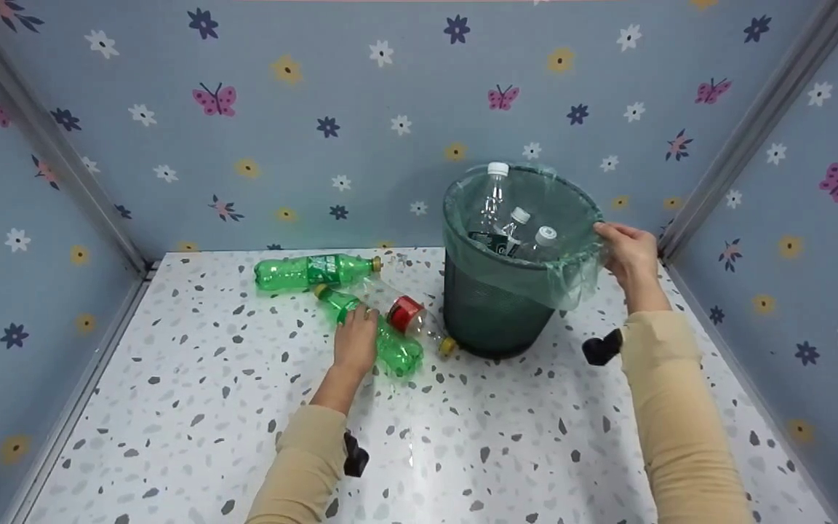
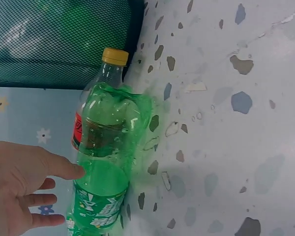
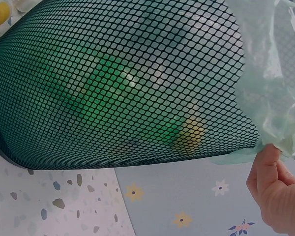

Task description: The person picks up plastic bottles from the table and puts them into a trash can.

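Observation:
My left hand (image 1: 356,342) is at a green plastic bottle (image 1: 398,349) lying on the table. In the left wrist view its fingers are extended, and the thumb tip meets the edge of that bottle (image 2: 105,167). Behind it lies a clear bottle (image 1: 406,314) with a red label and yellow cap. My right hand (image 1: 631,255) pinches the lined rim of a dark mesh trash bin (image 1: 495,313). In the right wrist view the thumb and fingers of the right hand (image 3: 275,187) hold the edge of the translucent green bag (image 3: 270,73).
Another green bottle (image 1: 284,274) lies near the back wall. Clear bottles with white caps, one of them tall (image 1: 493,200), stand inside the bin. Flowered panels (image 1: 404,94) enclose the speckled white table (image 1: 193,407) at the back and both sides.

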A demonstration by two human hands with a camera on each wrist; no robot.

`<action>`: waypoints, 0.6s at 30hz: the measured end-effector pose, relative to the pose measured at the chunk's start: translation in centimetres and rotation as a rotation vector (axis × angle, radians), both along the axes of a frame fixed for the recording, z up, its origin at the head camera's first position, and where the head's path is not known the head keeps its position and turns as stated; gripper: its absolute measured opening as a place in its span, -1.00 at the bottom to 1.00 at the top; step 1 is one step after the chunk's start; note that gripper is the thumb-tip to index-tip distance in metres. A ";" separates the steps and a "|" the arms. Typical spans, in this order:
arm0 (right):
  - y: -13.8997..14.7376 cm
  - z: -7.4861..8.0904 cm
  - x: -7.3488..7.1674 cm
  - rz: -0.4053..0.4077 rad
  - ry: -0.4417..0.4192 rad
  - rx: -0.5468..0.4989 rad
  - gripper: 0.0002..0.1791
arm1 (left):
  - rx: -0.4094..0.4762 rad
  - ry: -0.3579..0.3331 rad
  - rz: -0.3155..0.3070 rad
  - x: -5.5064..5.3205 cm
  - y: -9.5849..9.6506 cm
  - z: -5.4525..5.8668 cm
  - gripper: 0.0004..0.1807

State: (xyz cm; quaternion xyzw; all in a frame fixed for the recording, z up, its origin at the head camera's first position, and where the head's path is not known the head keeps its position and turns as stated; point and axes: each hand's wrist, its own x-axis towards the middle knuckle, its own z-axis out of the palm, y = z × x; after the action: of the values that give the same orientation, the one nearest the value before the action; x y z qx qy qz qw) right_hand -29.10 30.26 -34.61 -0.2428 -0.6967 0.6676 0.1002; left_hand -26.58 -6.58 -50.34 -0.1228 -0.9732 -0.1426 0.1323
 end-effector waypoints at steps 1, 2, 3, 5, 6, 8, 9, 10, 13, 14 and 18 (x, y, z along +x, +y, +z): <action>0.0 0.0 0.0 0.001 0.000 -0.008 -0.45 | -0.001 -0.008 -0.005 0.0 -0.1 -0.2 -0.65; 0.0 0.1 0.0 0.003 -0.001 -0.009 -0.44 | -0.002 -0.016 -0.011 0.0 -0.2 -0.4 -0.63; 0.0 0.1 0.0 0.006 -0.001 -0.019 -0.43 | -0.005 -0.029 -0.017 0.0 -0.2 -0.5 -0.59; 0.0 0.1 0.0 0.012 0.000 -0.038 -0.43 | -0.010 -0.061 -0.028 -0.1 -0.4 -0.8 -0.53; 0.0 0.2 0.0 0.015 0.001 -0.045 -0.43 | -0.020 -0.082 -0.033 -0.1 -0.5 -0.9 -0.49; -0.1 0.2 0.0 0.015 -0.003 -0.041 -0.43 | -0.047 -0.116 -0.048 -0.3 -0.6 -1.2 -0.42; -0.1 0.2 0.0 0.014 -0.003 -0.043 -0.43 | -0.063 -0.129 -0.058 -0.3 -0.6 -1.3 -0.40; -0.1 0.2 0.0 0.013 -0.002 -0.041 -0.44 | -0.080 -0.135 -0.067 -0.4 -0.7 -1.4 -0.39; 0.0 0.2 0.0 0.008 -0.007 -0.027 -0.44 | -0.125 -0.140 -0.100 -0.7 -0.7 -1.8 -0.35; 0.0 0.2 0.0 0.007 -0.007 -0.025 -0.45 | -0.140 -0.135 -0.110 -0.7 -0.7 -1.8 -0.35; 0.1 0.1 0.1 0.007 -0.013 -0.014 -0.46 | -0.191 -0.126 -0.146 -0.9 -0.7 -2.0 -0.35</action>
State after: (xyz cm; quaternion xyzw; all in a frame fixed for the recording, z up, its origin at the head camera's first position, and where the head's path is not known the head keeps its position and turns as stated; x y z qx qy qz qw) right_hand -29.05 30.33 -34.52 -0.2453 -0.6936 0.6710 0.0916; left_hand -27.47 -7.25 -52.36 -0.1962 -0.9771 -0.0663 0.0477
